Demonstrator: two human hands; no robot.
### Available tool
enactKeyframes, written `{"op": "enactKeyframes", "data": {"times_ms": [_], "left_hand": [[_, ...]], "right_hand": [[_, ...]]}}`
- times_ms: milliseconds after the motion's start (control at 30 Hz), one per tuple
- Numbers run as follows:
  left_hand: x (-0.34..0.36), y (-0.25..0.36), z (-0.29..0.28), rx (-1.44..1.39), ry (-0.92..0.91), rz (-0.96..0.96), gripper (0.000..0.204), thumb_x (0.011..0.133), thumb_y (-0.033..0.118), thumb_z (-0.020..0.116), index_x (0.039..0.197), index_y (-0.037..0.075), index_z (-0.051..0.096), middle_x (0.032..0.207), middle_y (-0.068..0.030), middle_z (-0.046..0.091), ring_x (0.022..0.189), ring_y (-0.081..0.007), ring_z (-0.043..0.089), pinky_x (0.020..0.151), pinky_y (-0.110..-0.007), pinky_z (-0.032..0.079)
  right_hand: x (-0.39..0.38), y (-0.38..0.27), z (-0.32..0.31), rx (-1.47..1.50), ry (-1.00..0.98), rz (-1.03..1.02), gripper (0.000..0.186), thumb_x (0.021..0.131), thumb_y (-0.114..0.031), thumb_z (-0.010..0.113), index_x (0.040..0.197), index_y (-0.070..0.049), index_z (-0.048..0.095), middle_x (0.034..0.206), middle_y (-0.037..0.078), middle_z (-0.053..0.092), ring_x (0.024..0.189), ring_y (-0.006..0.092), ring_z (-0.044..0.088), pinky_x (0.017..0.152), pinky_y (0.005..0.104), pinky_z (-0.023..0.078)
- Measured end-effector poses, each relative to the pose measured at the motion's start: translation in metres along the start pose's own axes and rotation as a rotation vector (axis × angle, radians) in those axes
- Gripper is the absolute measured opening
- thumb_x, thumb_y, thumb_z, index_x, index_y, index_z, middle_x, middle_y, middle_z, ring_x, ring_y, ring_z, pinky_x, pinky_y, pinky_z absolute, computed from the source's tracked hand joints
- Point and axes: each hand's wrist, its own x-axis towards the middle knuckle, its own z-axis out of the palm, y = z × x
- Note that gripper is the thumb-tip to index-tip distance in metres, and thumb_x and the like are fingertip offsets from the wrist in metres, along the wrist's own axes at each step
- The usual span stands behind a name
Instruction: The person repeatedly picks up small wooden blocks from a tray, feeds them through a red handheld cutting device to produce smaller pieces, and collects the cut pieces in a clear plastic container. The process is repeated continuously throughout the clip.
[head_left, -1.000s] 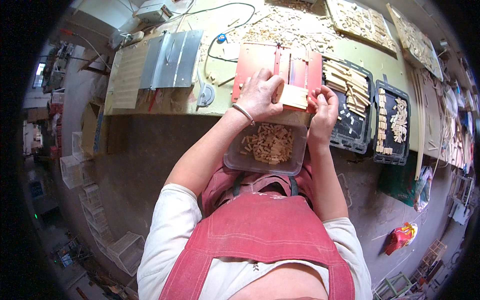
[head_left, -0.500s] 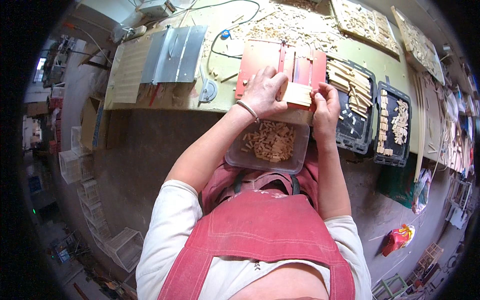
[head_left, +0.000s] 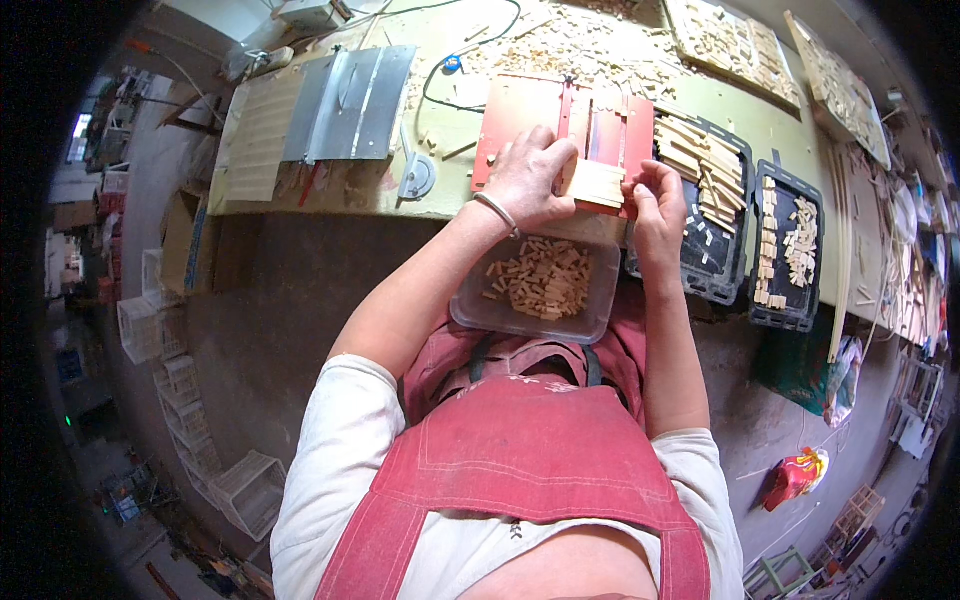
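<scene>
A red metal saw table (head_left: 522, 105) with a slot and rails lies at the front edge of the workbench. Across its near part rests a short row of pale wooden strips (head_left: 597, 184), side by side. My left hand (head_left: 530, 180) is closed on their left end, thumb at the near side. Just off their right end, my right hand (head_left: 658, 212) has its fingers curled in toward the thumb; whatever is between them is too small to see. Below both hands, a clear plastic bin (head_left: 470, 318) on my lap holds many small wooden blocks (head_left: 545, 280).
Right of the saw table stand a black tray (head_left: 735, 270) of longer wooden strips and a smaller black tray (head_left: 783, 318) of blocks. A grey metal saw table (head_left: 390, 110) and a protractor gauge (head_left: 418, 178) lie left. Loose offcuts (head_left: 590, 45) cover the back; a cable (head_left: 430, 85) curves nearby.
My right hand has shifted slightly right, away from the end of the strips. My left hand stays on the strips, nearly in place.
</scene>
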Motion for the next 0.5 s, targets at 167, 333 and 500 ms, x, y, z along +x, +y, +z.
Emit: {"op": "enactKeyframes", "data": {"times_ms": [167, 333, 500], "left_hand": [[0.001, 0.0, 0.002, 0.012, -0.001, 0.002, 0.052, 0.074, 0.029, 0.083, 0.12, 0.014, 0.065, 0.115, -0.0144, 0.059, 0.112, -0.0387, 0.06, 0.097, -0.051, 0.051], [0.001, -0.002, 0.003, 0.007, 0.0, 0.0, 0.052, 0.074, 0.029, 0.083, 0.12, 0.015, 0.065, 0.115, -0.0143, 0.059, 0.112, -0.0385, 0.06, 0.097, -0.051, 0.051], [0.001, -0.002, 0.004, 0.0, -0.006, -0.003, 0.05, 0.074, 0.029, 0.083, 0.118, 0.015, 0.065, 0.114, -0.0139, 0.059, 0.113, -0.038, 0.06, 0.097, -0.05, 0.051]], "right_hand": [[0.004, 0.007, 0.003, -0.118, 0.026, -0.105, 0.03, 0.099, 0.001, 0.053, 0.128, 0.004, 0.062, 0.107, 0.009, 0.065, 0.098, 0.017, 0.065, 0.092, 0.0323, 0.055], [0.004, 0.002, 0.004, -0.016, 0.048, -0.036, 0.03, 0.099, 0.001, 0.054, 0.127, 0.004, 0.062, 0.108, 0.01, 0.066, 0.098, 0.018, 0.065, 0.094, 0.0329, 0.055], [0.005, 0.012, 0.003, -0.112, 0.009, -0.074, 0.029, 0.099, 0.001, 0.054, 0.128, 0.003, 0.061, 0.109, 0.01, 0.065, 0.096, 0.0167, 0.065, 0.09, 0.0316, 0.056]]}}
